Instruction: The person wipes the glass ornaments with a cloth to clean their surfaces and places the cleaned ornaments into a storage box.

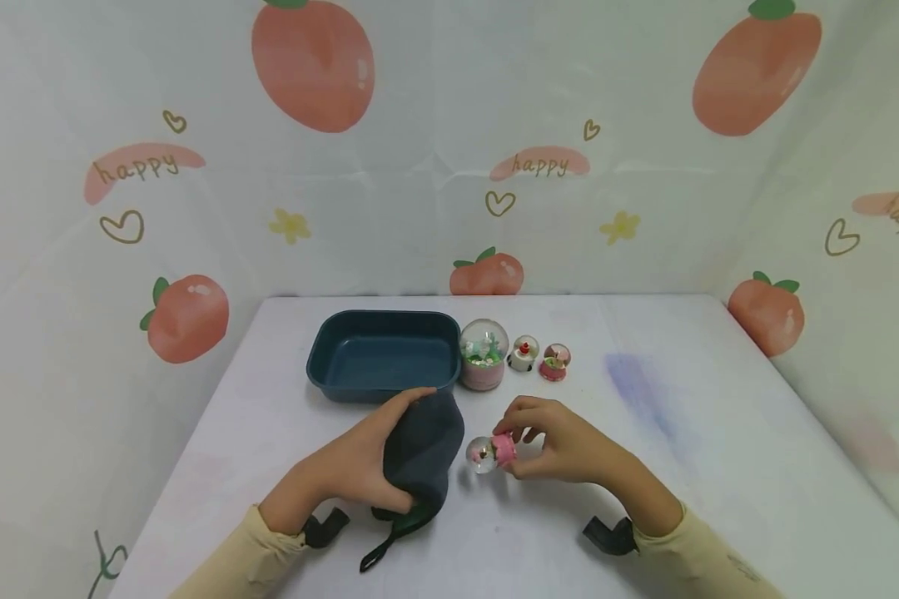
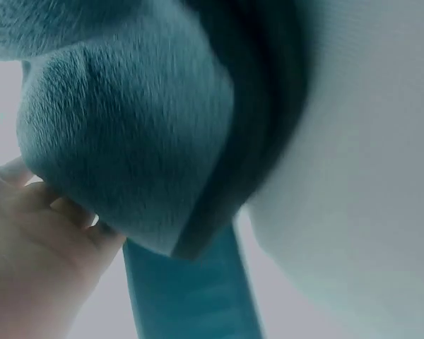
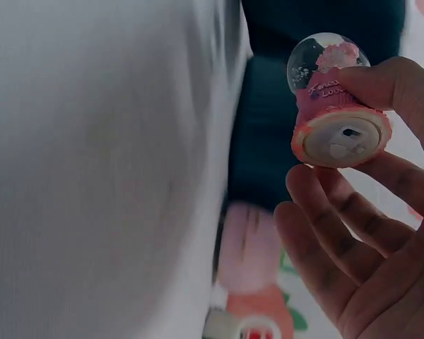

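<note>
My left hand [image 1: 348, 466] grips a dark blue-grey cloth [image 1: 423, 453] with a hanging loop at its near end, thumb and fingers around its sides. Up close in the left wrist view, the cloth [image 2: 127, 134] looks fuzzy and folded. To its right, my right hand [image 1: 565, 441] pinches a small snow globe [image 1: 492, 453] by its pink base, the glass dome turned toward the cloth. The right wrist view shows the globe [image 3: 336, 99] between thumb and forefinger, with raised lettering on the base and a pale underside; the other fingers stay off it.
Behind the cloth stands a dark blue rectangular tub [image 1: 385, 366]. Beside it on the right are a large snow globe [image 1: 484, 358] with a pink base and two small ones, a white-based globe [image 1: 524, 355] and a red-based globe [image 1: 554, 363]. A printed curtain [image 1: 389, 191] surrounds the white table [image 1: 719, 466].
</note>
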Available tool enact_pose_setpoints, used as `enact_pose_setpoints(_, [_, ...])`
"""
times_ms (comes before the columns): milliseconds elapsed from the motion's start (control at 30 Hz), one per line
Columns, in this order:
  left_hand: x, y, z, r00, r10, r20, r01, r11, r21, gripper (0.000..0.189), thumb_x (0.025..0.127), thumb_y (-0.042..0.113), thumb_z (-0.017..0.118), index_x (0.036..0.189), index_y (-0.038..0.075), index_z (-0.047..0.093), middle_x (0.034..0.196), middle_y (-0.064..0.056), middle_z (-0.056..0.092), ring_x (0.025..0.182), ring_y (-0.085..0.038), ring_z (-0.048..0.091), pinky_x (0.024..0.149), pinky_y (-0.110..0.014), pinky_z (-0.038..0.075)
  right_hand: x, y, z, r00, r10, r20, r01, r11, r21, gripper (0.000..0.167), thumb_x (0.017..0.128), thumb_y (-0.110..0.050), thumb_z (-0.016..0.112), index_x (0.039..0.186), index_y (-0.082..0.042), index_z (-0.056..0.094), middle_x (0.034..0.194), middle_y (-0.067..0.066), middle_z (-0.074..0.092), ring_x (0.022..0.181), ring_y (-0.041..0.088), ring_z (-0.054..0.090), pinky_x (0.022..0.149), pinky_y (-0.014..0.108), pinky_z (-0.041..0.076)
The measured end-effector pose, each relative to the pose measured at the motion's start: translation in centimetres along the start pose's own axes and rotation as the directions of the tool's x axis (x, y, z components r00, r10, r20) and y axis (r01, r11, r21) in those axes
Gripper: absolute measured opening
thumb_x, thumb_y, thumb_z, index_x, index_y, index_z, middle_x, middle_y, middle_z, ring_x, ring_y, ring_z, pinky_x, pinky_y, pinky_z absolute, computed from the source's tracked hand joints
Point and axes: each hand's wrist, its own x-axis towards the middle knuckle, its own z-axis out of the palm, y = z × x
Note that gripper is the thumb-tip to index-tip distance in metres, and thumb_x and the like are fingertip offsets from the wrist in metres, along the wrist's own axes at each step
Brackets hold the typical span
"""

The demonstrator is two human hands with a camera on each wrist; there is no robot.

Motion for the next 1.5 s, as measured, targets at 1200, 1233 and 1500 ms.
enact_pose_setpoints(1200, [3.9, 2.7, 2.4, 0.968, 0.130, -0.213, -0.174, 0.964, -0.200, 0.113, 0.063, 0.029, 0.105, 0.157, 0.025, 0.042, 0.144, 0.004, 0.063, 0.128, -0.017, 0.063, 0.109, -0.043, 0.053, 2.4, -4.1, 1.2, 0.950, -0.121, -0.286, 0.175, 0.970, 0.171, 0.041, 0.081, -0.005, 0.091, 0.119, -0.014, 0.075, 0.110, 0.000, 0.071, 0.096, 0.013, 0.074, 0.075, 0.032, 0.066])
enact_pose_setpoints(1233, [4.0, 2.7, 2.4, 0.963, 0.144, -0.228, -0.189, 0.963, -0.190, 0.108, 0.064, 0.029, 0.104, 0.155, 0.024, 0.045, 0.141, 0.003, 0.064, 0.126, -0.016, 0.064, 0.108, -0.042, 0.054, 2.5, -4.1, 1.2, 0.946, -0.134, -0.294, 0.189, 0.968, 0.164, 0.042, 0.081, -0.005, 0.092, 0.119, -0.014, 0.075, 0.110, 0.001, 0.071, 0.097, 0.012, 0.074, 0.076, 0.032, 0.066])
enact_pose_setpoints(1500, [4.4, 2.7, 2.0, 0.931, 0.128, -0.343, -0.177, 0.977, -0.117, 0.074, 0.073, 0.033, 0.099, 0.135, 0.020, 0.061, 0.125, 0.003, 0.066, 0.113, -0.015, 0.065, 0.096, -0.040, 0.056, 2.6, -4.1, 0.9, 0.903, -0.273, -0.332, 0.325, 0.939, 0.111, 0.057, 0.074, 0.007, 0.091, 0.127, -0.008, 0.072, 0.123, 0.010, 0.067, 0.105, 0.021, 0.068, 0.081, 0.031, 0.065])
